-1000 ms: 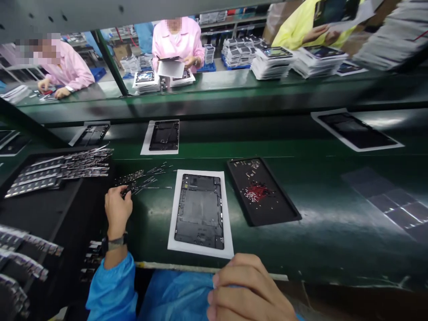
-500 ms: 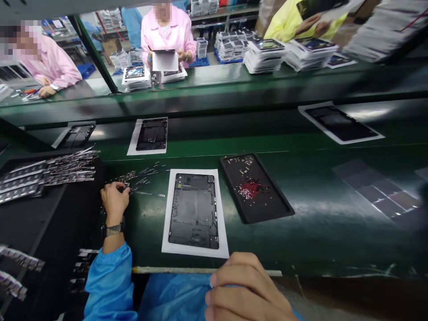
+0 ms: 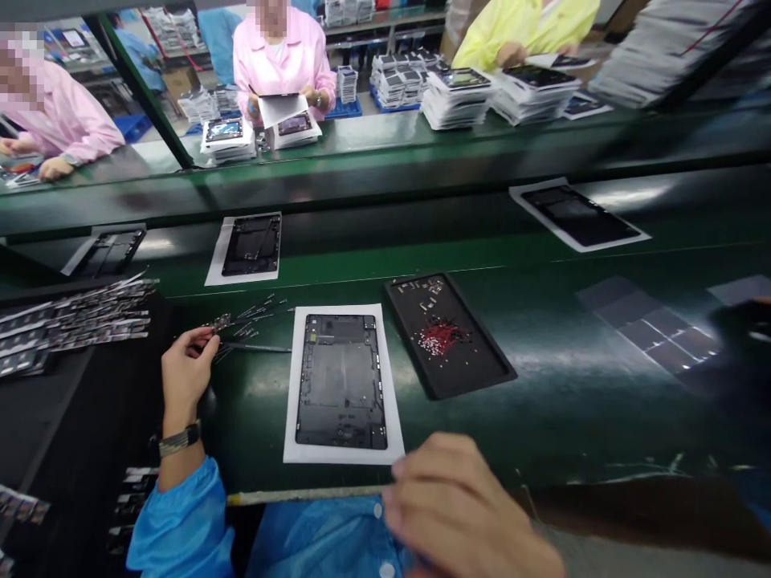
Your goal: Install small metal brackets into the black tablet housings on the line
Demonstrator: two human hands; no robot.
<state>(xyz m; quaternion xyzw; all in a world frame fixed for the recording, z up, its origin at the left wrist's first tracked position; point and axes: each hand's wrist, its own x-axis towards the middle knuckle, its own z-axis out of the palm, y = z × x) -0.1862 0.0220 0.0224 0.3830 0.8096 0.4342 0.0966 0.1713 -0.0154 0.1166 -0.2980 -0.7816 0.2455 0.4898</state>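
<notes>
My left hand [image 3: 191,361] is closed in a pinch at the left of the table. Its fingertips grip a small circuit board with a thin dark ribbon cable [image 3: 259,348] that stretches right toward a white sheet. Just beyond the fingers lies a loose pile of similar boards with thin cables [image 3: 250,317]. A black tablet housing [image 3: 342,381], inner side up, rests on the white sheet [image 3: 291,445] in front of me. Close to the table's front edge, my right hand [image 3: 463,506] is curled and slightly blurred; whatever its fingers may hold is hidden.
A black tray [image 3: 475,377] holds red-and-white small parts and metal pieces. More housings on sheets [image 3: 251,245] lie along the far strip, another [image 3: 581,215] at right. Clear films [image 3: 650,325] lie at right. Stacked cable boards [image 3: 78,317] fill a black box at left. Co-workers sit opposite.
My left hand has lifted slightly from the pile with the small board, its cable now stretched out. My right hand has shifted and blurred. The camera view has moved somewhat.
</notes>
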